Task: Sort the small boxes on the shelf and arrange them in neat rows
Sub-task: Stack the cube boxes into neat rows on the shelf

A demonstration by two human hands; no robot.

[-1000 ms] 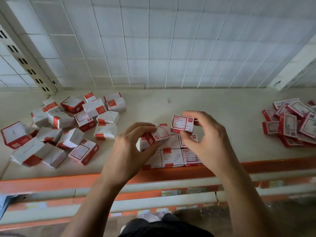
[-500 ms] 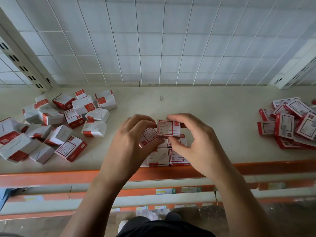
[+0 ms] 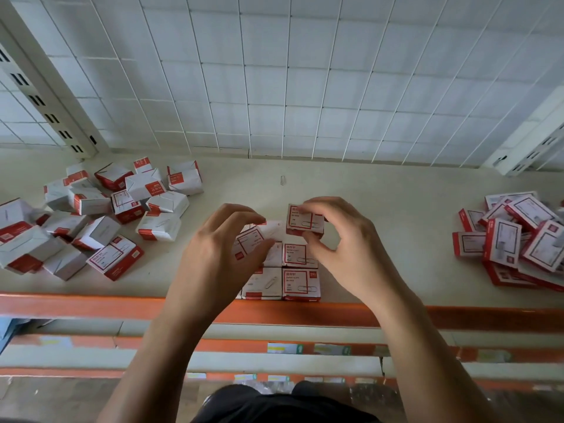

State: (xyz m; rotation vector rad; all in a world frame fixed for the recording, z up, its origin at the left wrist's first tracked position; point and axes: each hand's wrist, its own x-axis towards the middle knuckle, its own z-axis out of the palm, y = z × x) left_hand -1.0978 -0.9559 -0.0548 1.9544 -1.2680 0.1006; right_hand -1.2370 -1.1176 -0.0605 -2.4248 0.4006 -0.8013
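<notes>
Small red-and-white boxes lie on a cream shelf (image 3: 381,209). At the front middle, a neat block of boxes (image 3: 300,283) sits in rows by the orange front edge. My right hand (image 3: 341,248) pinches one small box (image 3: 305,222) between thumb and fingertips at the far end of the block's right column. My left hand (image 3: 213,261) grips a second small box (image 3: 250,242), tilted, over the block's left side; my palm hides part of the block.
A loose heap of boxes (image 3: 100,215) covers the shelf's left side, and another pile (image 3: 518,239) lies at the right. A lone paper clip (image 3: 283,180) lies near the back. A white wire grid (image 3: 274,87) closes the rear; an orange rail (image 3: 91,306) runs along the front.
My right hand has lowered its box toward the far end of the right column. My left hand keeps hold of its tilted box over the left side.
</notes>
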